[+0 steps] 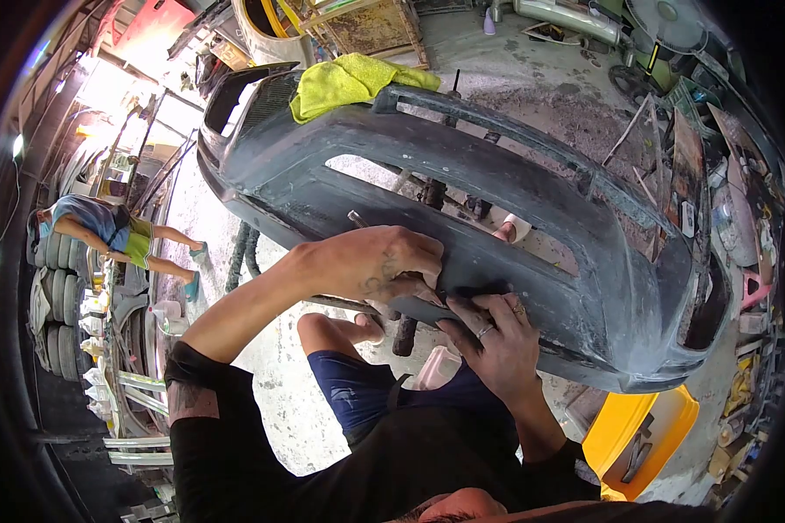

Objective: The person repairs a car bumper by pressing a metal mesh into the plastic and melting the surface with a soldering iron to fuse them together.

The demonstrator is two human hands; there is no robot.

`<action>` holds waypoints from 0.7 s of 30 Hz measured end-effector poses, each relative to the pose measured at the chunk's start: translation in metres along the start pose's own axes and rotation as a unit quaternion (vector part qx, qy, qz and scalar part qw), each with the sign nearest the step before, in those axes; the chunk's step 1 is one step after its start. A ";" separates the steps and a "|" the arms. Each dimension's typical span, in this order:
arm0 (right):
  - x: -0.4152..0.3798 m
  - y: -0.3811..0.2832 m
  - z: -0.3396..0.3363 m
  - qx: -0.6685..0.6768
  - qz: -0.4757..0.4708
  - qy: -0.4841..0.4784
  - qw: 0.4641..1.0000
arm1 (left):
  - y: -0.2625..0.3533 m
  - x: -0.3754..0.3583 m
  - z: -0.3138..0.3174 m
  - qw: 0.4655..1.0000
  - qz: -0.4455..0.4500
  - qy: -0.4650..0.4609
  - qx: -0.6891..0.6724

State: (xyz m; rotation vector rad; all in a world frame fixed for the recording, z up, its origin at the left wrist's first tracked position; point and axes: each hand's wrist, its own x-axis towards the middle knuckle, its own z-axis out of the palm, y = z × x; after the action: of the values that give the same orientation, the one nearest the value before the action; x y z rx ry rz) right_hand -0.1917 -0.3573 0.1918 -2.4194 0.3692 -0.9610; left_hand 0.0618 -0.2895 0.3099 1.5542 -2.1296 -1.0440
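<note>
A dark grey car bumper (462, 166) with pale, dusty patches lies across the view in front of my body. My left hand (397, 266) is closed above its lower middle part, knuckles up and fingertips bent down. Close beside it, my right hand (501, 340), with rings on its fingers, has its fingers bent against the bumper. Something small and dark shows by the fingertips of both hands, but I cannot make out what it is. A yellow-green cloth (349, 85) is draped over the bumper's far edge.
Below the bumper on the right stands a yellow bin (619, 436) with things inside. Another person (105, 228) walks at the left, near stacked tyres (58, 296). A fan (669, 22) is at the far right. Panels and parts line the right side.
</note>
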 end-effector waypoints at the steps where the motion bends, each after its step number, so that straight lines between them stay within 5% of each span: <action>1: 0.000 0.000 0.000 0.005 -0.001 0.000 1.000 | -0.002 0.002 -0.002 1.000 0.008 -0.024 -0.005; 21: 0.004 -0.004 -0.002 0.000 -0.006 -0.020 1.000 | 0.002 -0.007 0.011 0.997 -0.055 -0.001 -0.045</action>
State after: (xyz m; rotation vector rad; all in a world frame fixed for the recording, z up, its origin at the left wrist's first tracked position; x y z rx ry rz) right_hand -0.1903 -0.3557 0.1974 -2.4388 0.3418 -0.9166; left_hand 0.0567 -0.2788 0.3050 1.6448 -1.9871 -1.1603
